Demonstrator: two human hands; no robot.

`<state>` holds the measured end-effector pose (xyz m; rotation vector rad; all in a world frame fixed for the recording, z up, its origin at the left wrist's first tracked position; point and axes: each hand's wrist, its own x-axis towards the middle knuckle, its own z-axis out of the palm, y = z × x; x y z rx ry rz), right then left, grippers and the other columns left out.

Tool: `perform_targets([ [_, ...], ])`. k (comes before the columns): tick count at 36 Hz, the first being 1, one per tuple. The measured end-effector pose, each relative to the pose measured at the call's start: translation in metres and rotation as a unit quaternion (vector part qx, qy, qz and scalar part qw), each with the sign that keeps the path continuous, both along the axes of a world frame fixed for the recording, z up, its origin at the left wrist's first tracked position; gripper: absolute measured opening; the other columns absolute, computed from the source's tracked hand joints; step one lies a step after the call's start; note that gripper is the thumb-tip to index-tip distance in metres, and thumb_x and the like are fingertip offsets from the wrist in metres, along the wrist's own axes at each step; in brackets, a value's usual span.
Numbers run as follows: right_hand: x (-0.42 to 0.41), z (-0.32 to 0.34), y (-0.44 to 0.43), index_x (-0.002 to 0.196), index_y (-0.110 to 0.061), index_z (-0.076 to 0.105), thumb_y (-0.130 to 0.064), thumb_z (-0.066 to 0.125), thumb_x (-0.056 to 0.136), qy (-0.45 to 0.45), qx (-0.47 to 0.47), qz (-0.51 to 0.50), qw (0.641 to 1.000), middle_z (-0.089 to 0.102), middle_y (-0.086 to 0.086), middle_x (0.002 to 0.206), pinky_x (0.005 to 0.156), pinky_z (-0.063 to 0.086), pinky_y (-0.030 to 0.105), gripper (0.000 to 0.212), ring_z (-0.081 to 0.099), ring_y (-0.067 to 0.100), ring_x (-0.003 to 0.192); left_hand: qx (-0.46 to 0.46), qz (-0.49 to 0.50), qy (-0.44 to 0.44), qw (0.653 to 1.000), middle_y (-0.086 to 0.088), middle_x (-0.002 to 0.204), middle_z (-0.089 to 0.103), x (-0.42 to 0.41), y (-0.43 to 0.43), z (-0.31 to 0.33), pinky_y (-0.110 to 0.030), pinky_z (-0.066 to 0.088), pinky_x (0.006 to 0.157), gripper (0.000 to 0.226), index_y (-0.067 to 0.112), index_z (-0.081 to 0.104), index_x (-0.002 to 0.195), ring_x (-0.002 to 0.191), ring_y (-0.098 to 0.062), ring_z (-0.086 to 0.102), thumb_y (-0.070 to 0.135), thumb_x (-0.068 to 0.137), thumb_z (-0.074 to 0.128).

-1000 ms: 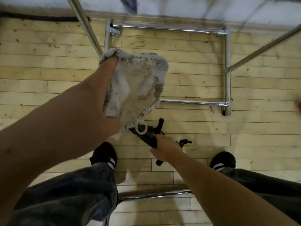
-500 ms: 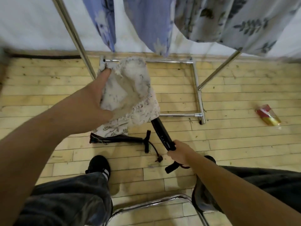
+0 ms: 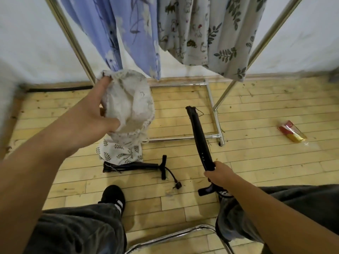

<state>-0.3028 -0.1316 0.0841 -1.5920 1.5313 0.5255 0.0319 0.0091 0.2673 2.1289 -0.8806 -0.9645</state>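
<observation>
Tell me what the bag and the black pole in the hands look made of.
Bag: thin woven cloth, likely cotton, matte off-white with a leaf print; it creases and sags softly from the left hand. Black pole: stiff, probably plastic or metal, maybe under a fabric sleeve; dull sheen, slight bend, gripped by the right hand.

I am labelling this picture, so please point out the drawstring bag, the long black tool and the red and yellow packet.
drawstring bag [image 3: 127,99], head view, inside of its open mouth.
long black tool [image 3: 199,136], head view, middle of its shaft.
red and yellow packet [image 3: 291,133], head view, its middle.
</observation>
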Motion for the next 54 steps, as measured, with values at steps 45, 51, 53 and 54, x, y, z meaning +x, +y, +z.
perform_targets([
  [45, -0.02, 0.16, 0.026, 0.107, -0.01, 0.068, -0.036, 0.074, 0.093, -0.367, 0.196, -0.324, 0.85, 0.071, 0.006, 0.089, 0.04, 0.039, 0.017, 0.03, 0.048, 0.009, 0.058, 0.044, -0.15, 0.001, 0.988, 0.032, 0.113, 0.051, -0.159, 0.03, -0.038, -0.009, 0.051, 0.066, 0.105, 0.04, 0.002, 0.163, 0.089, 0.017, 0.062, 0.012, 0.09, 0.072],
  [51, -0.025, 0.163, 0.02, 0.102, -0.009, 0.065, -0.035, 0.071, 0.095, -0.411, 0.245, -0.381, 0.791, 0.067, 0.007, 0.081, 0.04, 0.043, 0.013, 0.028, 0.05, 0.01, 0.055, 0.059, -0.167, -0.013, 0.984, 0.03, 0.112, 0.057, -0.16, 0.028, -0.05, -0.023, 0.06, 0.075, 0.112, 0.047, -0.002, 0.16, 0.089, 0.009, 0.067, 0.014, 0.086, 0.075],
  [53, -0.027, 0.164, 0.019, 0.104, -0.007, 0.063, -0.034, 0.069, 0.096, -0.426, 0.266, -0.391, 0.771, 0.066, 0.007, 0.077, 0.036, 0.043, 0.013, 0.029, 0.051, 0.009, 0.048, 0.063, -0.176, -0.017, 0.982, 0.02, 0.124, 0.061, -0.161, 0.028, -0.053, -0.028, 0.062, 0.073, 0.113, 0.051, -0.002, 0.159, 0.091, -0.005, 0.07, 0.016, 0.085, 0.075],
  [54, -0.027, 0.166, 0.019, 0.106, -0.007, 0.062, -0.034, 0.068, 0.097, -0.431, 0.274, -0.393, 0.765, 0.066, 0.007, 0.076, 0.036, 0.043, 0.013, 0.029, 0.052, 0.009, 0.047, 0.062, -0.181, -0.016, 0.981, 0.017, 0.133, 0.058, -0.161, 0.027, -0.054, -0.024, 0.06, 0.074, 0.113, 0.05, -0.002, 0.16, 0.097, -0.007, 0.068, 0.016, 0.084, 0.076],
])
